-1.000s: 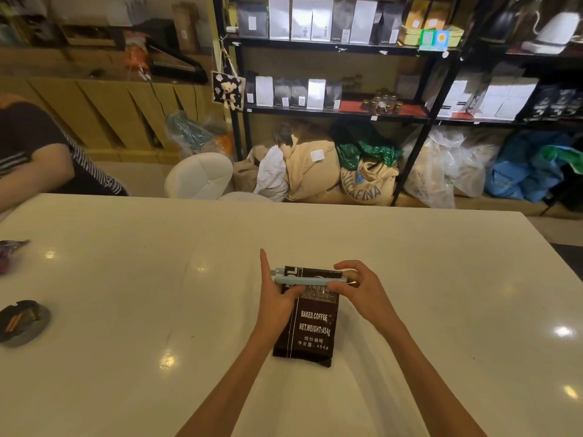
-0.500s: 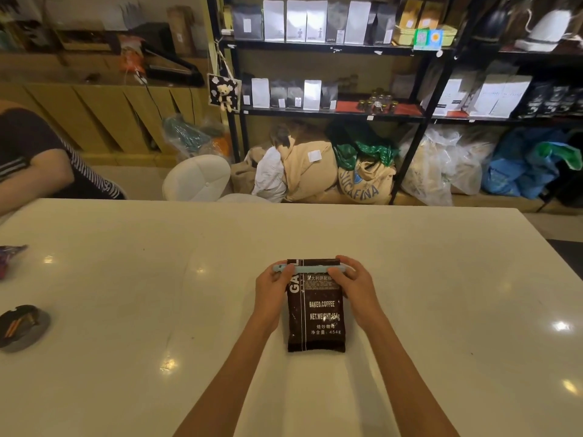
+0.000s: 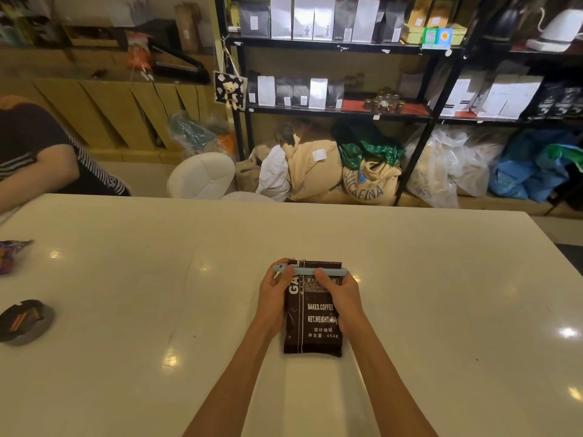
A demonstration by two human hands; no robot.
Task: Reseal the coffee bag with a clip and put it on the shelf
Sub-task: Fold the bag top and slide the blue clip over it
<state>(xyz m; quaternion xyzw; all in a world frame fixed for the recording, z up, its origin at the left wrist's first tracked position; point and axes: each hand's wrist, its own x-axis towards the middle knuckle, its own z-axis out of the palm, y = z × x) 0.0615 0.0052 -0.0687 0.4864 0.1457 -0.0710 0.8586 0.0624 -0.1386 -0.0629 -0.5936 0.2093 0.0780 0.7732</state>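
Observation:
A dark brown coffee bag (image 3: 312,323) with white lettering lies flat on the white table (image 3: 441,279), straight in front of me. A long light-blue clip (image 3: 304,271) runs across its folded top. My left hand (image 3: 273,294) grips the bag's left side, thumb on the clip's left end. My right hand (image 3: 340,294) grips the right side, thumb pressing on the clip near its middle. The black metal shelf (image 3: 334,110) with many coffee bags stands beyond the table's far edge.
A person's arm in a striped sleeve (image 3: 47,162) rests at the table's far left. A dark ashtray (image 3: 23,320) and a colourful wrapper (image 3: 11,253) lie at the left edge. A white stool (image 3: 202,176) and coffee sacks (image 3: 366,181) sit between table and shelf.
The bag has turned from a tilt to lie straight. Both hands have closed in on the top corners, and the clip now sits square across the fold.

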